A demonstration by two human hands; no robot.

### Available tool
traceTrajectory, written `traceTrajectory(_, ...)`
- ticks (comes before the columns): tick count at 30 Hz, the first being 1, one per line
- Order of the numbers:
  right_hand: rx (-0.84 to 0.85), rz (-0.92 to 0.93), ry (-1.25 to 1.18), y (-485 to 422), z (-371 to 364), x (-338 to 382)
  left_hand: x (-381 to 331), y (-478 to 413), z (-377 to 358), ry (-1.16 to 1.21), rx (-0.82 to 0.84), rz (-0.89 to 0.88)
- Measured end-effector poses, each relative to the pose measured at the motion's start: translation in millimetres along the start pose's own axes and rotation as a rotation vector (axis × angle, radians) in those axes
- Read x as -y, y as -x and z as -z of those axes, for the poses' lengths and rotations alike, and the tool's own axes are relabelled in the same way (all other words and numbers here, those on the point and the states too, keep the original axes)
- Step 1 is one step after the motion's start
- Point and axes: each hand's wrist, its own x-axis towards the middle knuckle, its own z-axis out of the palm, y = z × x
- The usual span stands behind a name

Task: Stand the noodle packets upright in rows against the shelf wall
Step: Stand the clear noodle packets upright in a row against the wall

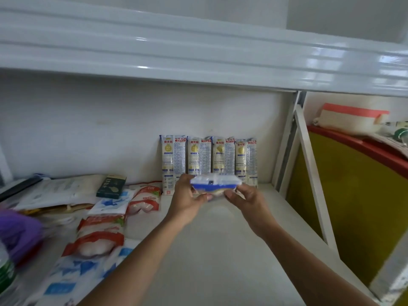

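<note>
Several tall white-and-blue noodle packets [207, 160] stand upright in a row against the white back wall [88, 129] of the shelf. Just in front of them both my hands hold another noodle packet [215, 182], seen end-on with a blue band. My left hand [187, 195] grips its left end, thumb underneath. Its right end is gripped by my right hand [242, 195]. The held packet hides the lower parts of the middle standing packets.
On the left of the shelf floor [220, 250] lie red-and-white bags [99, 237], blue-and-white bags [110, 204], a dark green box [111, 186] and a purple item [17, 233]. A white upright post [313, 173] bounds the shelf on the right, with a yellow-and-red panel [353, 206] beyond.
</note>
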Motion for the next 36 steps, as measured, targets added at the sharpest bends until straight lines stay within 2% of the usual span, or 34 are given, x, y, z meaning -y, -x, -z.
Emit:
traceTrajectory(2, 0.0, 0.011, 0.028, -2.6, 4.1, 7.0, 8.5, -2.4, -1.0, 0.118, -0.01, 0.017)
traceTrajectory(4, -0.018, 0.005, -0.012, -4.9, 9.4, 7.8, 11.3, -0.7, 2.1, 0.126, 0.027, 0.133)
traceTrajectory(7, -0.051, 0.0, -0.081, -2.7, 12.6, 4.3, 8.5, 7.7, -0.6, 0.306, 0.327, 0.344)
traceTrajectory(8, -0.048, -0.013, -0.118, -1.6, 13.5, 3.3, 6.5, 8.5, -3.6, 0.373, 0.369, 0.371)
traceTrajectory(10, -0.018, -0.038, -0.2, -2.1, 17.7, 0.6, 2.6, 10.4, -7.0, 0.552, 0.337, 0.447)
traceTrajectory(12, 0.035, 0.003, -0.156, -4.3, 22.1, 1.2, 2.7, 7.6, -7.5, 0.739, 0.273, 0.528)
traceTrajectory(14, 0.093, 0.016, -0.19, -3.8, 24.6, 2.5, 2.2, 6.6, -8.1, 0.736, 0.246, 0.529)
traceTrajectory(16, 0.101, 0.0, -0.241, -0.6, 24.7, 5.8, 2.1, 6.9, -11.2, 0.581, 0.215, 0.483)
traceTrajectory(22, -0.087, -0.09, -0.336, -4.3, 23.9, 8.4, 0.7, 7.5, -17.0, 0.491, 0.111, 0.348)
traceTrajectory(24, -0.067, -0.117, -0.362, -6.1, 22.9, 9.8, -3.1, 7.8, -18.9, 0.476, 0.127, 0.288)
traceTrajectory(27, 0.048, -0.112, -0.291, -3.5, 18.5, 16.2, -3.7, 8.6, -23.8, 0.442, 0.154, 0.211)
traceTrajectory(36, 0.038, -0.147, -0.152, 1.7, 17.3, 20.5, -16.5, 8.5, -19.3, 0.513, 0.093, 0.186)
